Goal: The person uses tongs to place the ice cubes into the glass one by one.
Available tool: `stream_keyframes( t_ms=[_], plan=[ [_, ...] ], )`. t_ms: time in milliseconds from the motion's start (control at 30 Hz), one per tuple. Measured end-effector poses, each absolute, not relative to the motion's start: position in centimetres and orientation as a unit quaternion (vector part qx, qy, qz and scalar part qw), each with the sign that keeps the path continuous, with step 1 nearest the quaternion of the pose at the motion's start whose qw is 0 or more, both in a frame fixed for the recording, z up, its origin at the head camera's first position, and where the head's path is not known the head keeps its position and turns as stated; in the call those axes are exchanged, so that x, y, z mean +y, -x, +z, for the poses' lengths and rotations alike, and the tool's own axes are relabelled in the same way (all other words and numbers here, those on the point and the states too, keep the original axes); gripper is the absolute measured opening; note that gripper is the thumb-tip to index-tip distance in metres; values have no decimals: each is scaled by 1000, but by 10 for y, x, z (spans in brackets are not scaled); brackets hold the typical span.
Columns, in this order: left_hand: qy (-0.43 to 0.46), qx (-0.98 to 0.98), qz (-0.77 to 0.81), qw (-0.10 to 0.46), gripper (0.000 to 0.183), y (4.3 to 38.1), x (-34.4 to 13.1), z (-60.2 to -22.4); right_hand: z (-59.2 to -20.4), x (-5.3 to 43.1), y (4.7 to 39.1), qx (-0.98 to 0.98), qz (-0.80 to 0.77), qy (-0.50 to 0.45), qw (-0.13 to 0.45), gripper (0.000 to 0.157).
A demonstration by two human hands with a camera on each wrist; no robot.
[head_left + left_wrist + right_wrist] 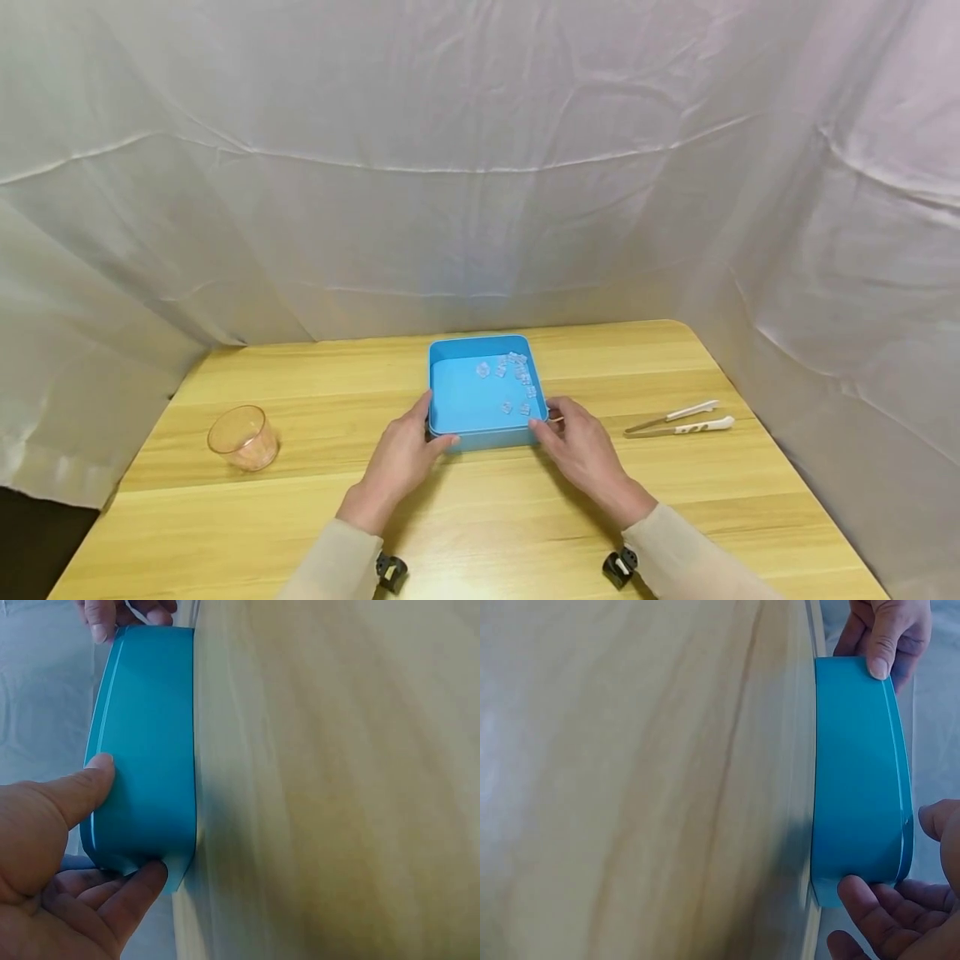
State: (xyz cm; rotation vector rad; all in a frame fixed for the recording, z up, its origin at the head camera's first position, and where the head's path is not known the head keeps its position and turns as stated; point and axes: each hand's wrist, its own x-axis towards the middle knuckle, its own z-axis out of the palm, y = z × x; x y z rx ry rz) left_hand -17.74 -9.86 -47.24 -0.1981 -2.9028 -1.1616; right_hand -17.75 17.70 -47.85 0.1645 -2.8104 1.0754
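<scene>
Beige sleeves (333,558) lay nearest; my left hand (401,454) and right hand (585,448) gripped the blue box (491,439) by its near corners on the counter (510,533). I judged this as positioning; next called for a steady, level hold on its clear pieces (521,374).

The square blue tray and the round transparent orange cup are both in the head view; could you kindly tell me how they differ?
The square blue tray is opaque and larger; the round transparent orange cup is smaller.
The tray holds small clear pieces; none show in the cup.
The left hand and right hand touch the tray; the cup stands apart from both.
Both are open at the top.
</scene>
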Motion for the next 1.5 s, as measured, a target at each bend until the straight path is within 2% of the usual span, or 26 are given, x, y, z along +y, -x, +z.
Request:
stream_keyframes(
  t_ms=[533,1033,1300,1500],
  plan=[
    [49,-923,-381,-9,88,182,-95,-472,-484,177,183,-928,363,-41,70,49],
    [53,-924,-378,32,80,178,-93,-471,-481,178,183,-929,359,-34,87,49],
    [32,-921,-387,25,82,168,-99,-462,-477,182,181,-929,356,-34,91,49],
    [23,-928,-368,53,79,159,-109,-461,-475,185,179,-927,359,-34,99,45]
  ],
)
